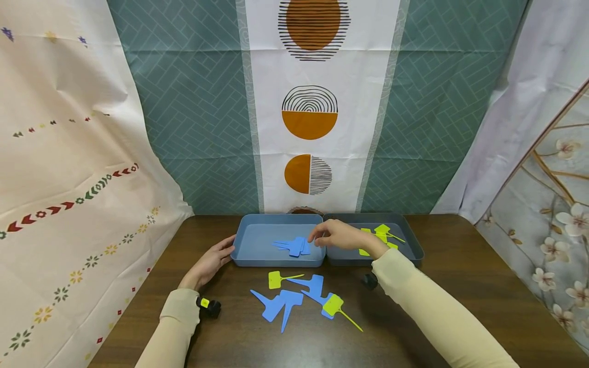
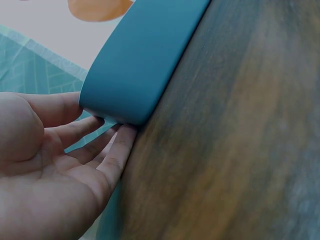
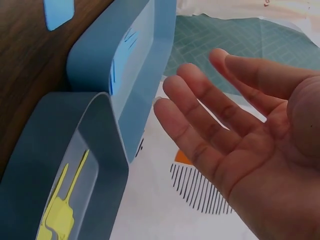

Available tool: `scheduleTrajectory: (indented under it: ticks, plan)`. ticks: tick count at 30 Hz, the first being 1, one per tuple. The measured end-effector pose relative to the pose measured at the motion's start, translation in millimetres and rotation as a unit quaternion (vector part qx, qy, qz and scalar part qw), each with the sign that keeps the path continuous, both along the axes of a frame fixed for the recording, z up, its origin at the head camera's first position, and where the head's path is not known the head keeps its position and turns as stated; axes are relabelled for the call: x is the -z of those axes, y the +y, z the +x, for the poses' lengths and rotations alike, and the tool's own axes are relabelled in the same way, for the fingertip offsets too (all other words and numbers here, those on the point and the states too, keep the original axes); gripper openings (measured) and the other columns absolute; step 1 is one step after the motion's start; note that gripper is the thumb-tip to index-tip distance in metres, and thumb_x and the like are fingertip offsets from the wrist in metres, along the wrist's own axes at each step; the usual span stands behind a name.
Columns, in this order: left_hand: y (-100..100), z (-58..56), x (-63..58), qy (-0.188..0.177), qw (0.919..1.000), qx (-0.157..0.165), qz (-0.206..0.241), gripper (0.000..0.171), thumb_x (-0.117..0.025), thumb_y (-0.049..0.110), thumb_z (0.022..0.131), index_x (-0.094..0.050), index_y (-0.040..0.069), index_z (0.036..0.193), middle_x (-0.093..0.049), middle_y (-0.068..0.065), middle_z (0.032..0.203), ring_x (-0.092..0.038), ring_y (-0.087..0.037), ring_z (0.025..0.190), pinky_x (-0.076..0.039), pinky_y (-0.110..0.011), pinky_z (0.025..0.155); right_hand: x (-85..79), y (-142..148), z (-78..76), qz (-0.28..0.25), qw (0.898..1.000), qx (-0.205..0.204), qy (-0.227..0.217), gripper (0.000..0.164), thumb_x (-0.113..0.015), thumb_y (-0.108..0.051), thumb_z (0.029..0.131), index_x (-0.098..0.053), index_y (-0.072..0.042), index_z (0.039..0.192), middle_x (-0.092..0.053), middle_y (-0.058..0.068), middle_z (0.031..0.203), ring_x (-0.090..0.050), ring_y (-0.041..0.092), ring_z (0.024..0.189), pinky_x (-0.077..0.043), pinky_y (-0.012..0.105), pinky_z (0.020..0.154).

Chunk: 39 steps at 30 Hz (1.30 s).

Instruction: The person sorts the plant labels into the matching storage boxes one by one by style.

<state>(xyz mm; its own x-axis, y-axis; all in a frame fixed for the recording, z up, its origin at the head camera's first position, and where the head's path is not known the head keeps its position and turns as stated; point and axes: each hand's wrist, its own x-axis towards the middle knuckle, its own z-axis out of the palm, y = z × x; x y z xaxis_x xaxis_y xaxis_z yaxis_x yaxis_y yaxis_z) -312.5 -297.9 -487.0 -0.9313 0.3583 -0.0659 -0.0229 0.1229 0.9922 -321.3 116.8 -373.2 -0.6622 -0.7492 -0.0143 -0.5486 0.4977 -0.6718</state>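
My left hand (image 1: 212,262) touches the left end of a light blue tray (image 1: 280,262), its fingertips against the outer wall; the left wrist view shows the fingers (image 2: 117,150) at the tray's corner. Several blue T-shaped plant labels (image 1: 296,246) lie inside that tray. Over the place where the two trays meet hovers my right hand (image 1: 342,236), fingers relaxed and holding nothing. Beside the blue tray stands a dark grey tray (image 1: 409,240), with several yellow-green plant labels (image 1: 382,231) in it, partly hidden by my right hand and forearm.
On the brown table (image 1: 221,337) in front of the trays lie several more blue labels (image 1: 291,298), some overlapping. Two yellow labels are there as well, one yellow label (image 1: 274,279) near the blue tray and another yellow label (image 1: 333,305) over a blue one. A patterned curtain (image 1: 308,174) hangs behind.
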Motion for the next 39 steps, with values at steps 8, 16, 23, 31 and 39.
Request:
scheduleTrajectory:
  ticks: [8,16,23,31,39]
  plan:
    - [-0.4,-1.2,2.7,-0.005,0.9999,-0.008,-0.002,0.057,-0.031,0.011,0.115,-0.009,0.000,0.166,-0.010,-0.024,0.171,-0.015,-0.040,0.157,-0.015,-0.057,0.127,1.8,9.7,7.8,0.003,1.000,-0.007,0.014,0.019,-0.060,-0.010,0.106,-0.074,-0.008,0.119,-0.072,0.005,0.118,-0.067,0.023,0.100,-0.057,0.031,0.086]
    - [-0.3,-2.7,3.9,-0.006,0.9999,-0.009,-0.003,0.057,-0.032,0.011,0.115,-0.009,-0.001,0.166,-0.011,-0.024,0.171,-0.016,-0.039,0.157,-0.016,-0.055,0.127,6.1,18.9,14.4,0.021,1.000,0.001,0.021,0.019,-0.060,-0.012,0.107,-0.074,-0.012,0.119,-0.072,0.005,0.117,-0.066,0.016,0.100,-0.056,0.032,0.088]
    - [-0.4,-2.2,3.1,-0.001,1.0000,-0.003,-0.006,0.058,-0.033,0.012,0.115,-0.010,-0.001,0.166,-0.011,-0.025,0.171,-0.016,-0.041,0.156,-0.017,-0.057,0.127,10.0,25.8,18.8,0.019,1.000,-0.003,0.017,0.021,-0.061,-0.014,0.106,-0.074,-0.009,0.121,-0.073,0.008,0.117,-0.065,0.013,0.099,-0.056,0.033,0.088]
    - [-0.3,-1.5,2.8,-0.001,1.0000,-0.004,-0.005,0.057,-0.033,0.011,0.115,-0.009,-0.001,0.166,-0.011,-0.026,0.170,-0.016,-0.041,0.156,-0.016,-0.057,0.126,14.6,33.6,29.5,0.009,1.000,-0.011,-0.013,0.022,-0.060,-0.016,0.107,-0.073,-0.012,0.124,-0.071,0.006,0.117,-0.067,0.019,0.098,-0.057,0.032,0.087]
    - [-0.1,-0.8,2.2,-0.002,1.0000,-0.006,-0.006,0.057,-0.033,0.012,0.115,-0.010,-0.001,0.166,-0.011,-0.025,0.171,-0.016,-0.040,0.157,-0.016,-0.057,0.127,19.8,36.3,37.4,-0.007,1.000,-0.009,-0.017,0.019,-0.062,-0.016,0.106,-0.073,-0.012,0.121,-0.071,0.000,0.114,-0.061,0.018,0.096,-0.054,0.031,0.087]
